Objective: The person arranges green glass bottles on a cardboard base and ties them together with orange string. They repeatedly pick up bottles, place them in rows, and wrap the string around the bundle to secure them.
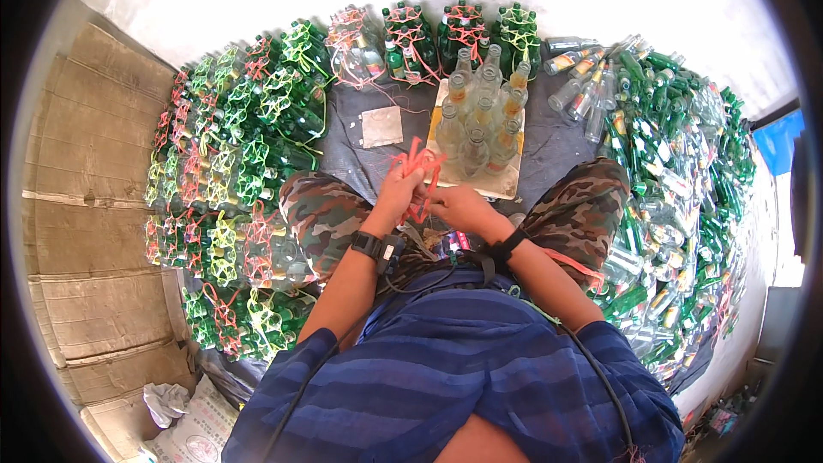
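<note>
My left hand (396, 195) is closed around a bunch of red plastic strapping (417, 156), whose looped ends stick up above the fingers. Close beside it, my right hand (460, 209) has its fingers bent together on the lower part of the same strapping, between my crossed legs. Just beyond my hands, a group of clear glass bottles (474, 151) stands upright on a flat, pale board (506, 188) with a yellow edge. Fine detail of the right fingertips is hard to make out.
Bundles of green and clear bottles (287, 94) tied with red and yellow-green strapping line the left and far side. A large heap of loose bottles (669, 171) lies to the right. A pale square piece (382, 127) rests on the dark sheet (345, 127). Cardboard (94, 171) stands at far left.
</note>
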Tool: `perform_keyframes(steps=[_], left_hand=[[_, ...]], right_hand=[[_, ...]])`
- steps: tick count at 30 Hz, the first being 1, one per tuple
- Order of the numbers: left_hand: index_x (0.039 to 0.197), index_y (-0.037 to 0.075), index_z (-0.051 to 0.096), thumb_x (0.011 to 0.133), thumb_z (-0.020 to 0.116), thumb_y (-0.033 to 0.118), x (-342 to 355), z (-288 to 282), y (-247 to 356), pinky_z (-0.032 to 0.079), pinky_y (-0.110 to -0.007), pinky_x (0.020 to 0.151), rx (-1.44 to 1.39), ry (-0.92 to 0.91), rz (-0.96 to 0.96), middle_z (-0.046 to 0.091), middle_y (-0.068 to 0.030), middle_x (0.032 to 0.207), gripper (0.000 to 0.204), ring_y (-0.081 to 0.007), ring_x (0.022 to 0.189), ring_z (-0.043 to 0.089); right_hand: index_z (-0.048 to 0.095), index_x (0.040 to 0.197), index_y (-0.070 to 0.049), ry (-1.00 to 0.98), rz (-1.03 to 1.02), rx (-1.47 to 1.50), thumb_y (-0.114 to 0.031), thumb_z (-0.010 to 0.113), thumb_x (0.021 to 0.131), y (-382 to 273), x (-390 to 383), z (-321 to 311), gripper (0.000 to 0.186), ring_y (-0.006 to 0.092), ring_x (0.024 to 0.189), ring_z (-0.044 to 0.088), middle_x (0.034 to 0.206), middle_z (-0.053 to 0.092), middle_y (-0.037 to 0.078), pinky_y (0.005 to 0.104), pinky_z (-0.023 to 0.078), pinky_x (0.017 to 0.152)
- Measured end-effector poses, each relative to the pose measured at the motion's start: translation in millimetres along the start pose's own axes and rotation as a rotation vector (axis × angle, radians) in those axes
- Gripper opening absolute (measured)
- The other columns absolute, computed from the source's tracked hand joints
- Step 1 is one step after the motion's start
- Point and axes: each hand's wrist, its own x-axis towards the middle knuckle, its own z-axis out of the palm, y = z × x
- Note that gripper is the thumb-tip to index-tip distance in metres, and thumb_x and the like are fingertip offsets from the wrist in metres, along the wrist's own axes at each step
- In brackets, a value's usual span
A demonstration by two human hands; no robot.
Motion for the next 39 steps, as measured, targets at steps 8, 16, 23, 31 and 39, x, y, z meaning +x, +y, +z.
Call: perform_keyframes(steps=[8,16,23,31,39], left_hand=[[0.116,0.009,0.067,0.109,0.054,0.028,-20.6,23.2,29.0,0.048,-0.026,0.051,0.18,-0.195,-0.16,0.066,0.0013,0.081,0.024,-0.0084,0.061,0.059],[0.114,0.007,0.073,0.108,0.056,0.03,-4.4,15.2,10.3,0.044,-0.026,0.057,0.595,-0.272,0.068,0.066,0.0035,0.081,0.03,-0.0058,0.066,0.057],[0.125,0.003,0.073,0.099,0.069,0.02,-2.4,2.1,12.3,0.056,-0.027,0.079,0.133,-0.239,-0.135,0.073,-0.0003,0.101,0.032,-0.009,0.086,0.068],[0.127,-0.001,0.072,0.099,0.071,0.015,-14.3,2.9,45.4,0.051,-0.024,0.082,0.238,0.01,0.045,0.074,-0.0002,0.109,0.032,-0.0063,0.094,0.062],[0.115,0.002,0.075,0.101,0.068,0.016,23.8,-37.9,12.6,0.042,-0.024,0.063,0.321,0.476,0.238,0.063,0.0067,0.086,0.022,-0.0028,0.074,0.052]], right_hand=[[0.076,0.096,-0.01,0.075,-0.061,-0.028,-0.033,0.064,0.095,-3.0,3.8,4.6,0.027,0.0397,0.086,0.071,0.09,0.075,0.016,0.0497,0.055,0.077],[0.075,0.099,-0.007,0.082,0.024,0.022,-0.036,0.064,0.095,1.1,-6.0,-5.3,0.031,0.0423,0.087,0.069,0.092,0.073,0.02,0.0508,0.054,0.077],[0.073,0.098,-0.003,0.08,0.143,0.083,-0.038,0.065,0.098,20.3,-7.7,-34.6,0.036,0.044,0.086,0.068,0.09,0.071,0.024,0.0495,0.053,0.075],[0.07,0.097,0.001,0.158,0.175,0.071,-0.034,0.065,0.098,27.7,-21.2,-68.5,0.035,0.041,0.083,0.068,0.087,0.07,0.023,0.0458,0.052,0.075],[0.07,0.095,0.003,0.124,0.28,0.129,-0.027,0.066,0.098,21.6,-46.2,-124.8,0.03,0.0218,0.075,0.063,0.076,0.065,0.013,0.0362,0.05,0.071]])
